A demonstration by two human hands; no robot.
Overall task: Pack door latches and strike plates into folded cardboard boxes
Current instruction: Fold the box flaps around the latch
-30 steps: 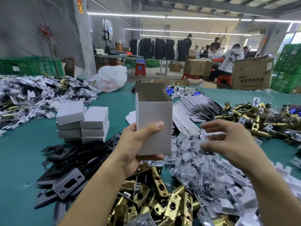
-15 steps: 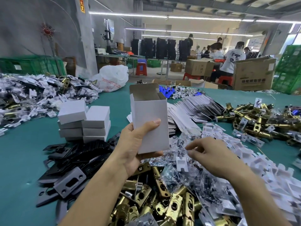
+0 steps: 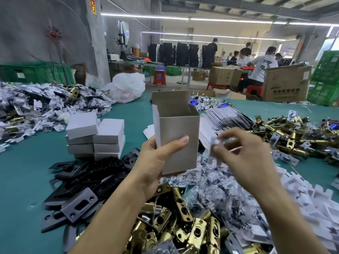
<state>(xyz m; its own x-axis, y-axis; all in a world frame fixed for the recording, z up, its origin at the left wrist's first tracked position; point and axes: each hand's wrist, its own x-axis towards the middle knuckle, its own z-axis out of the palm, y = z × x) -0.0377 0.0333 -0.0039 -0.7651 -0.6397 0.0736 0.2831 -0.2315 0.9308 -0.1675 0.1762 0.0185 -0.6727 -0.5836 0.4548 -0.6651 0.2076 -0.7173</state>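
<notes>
Since the earlier frame right grip (image 3: 245,158) rose off the clear-bag pile (image 3: 211,189); it now pinches a blurred white plastic piece (image 3: 213,153) just beside the cardboard box (image 3: 178,129), on its right side. Box upright, top flap open, held above the worktop (image 3: 22,171) by left grip (image 3: 156,167), thumb across the front face. Brass latches (image 3: 183,226) heaped below; black strike plates (image 3: 88,180) lie left, near stacked closed boxes (image 3: 97,136).
</notes>
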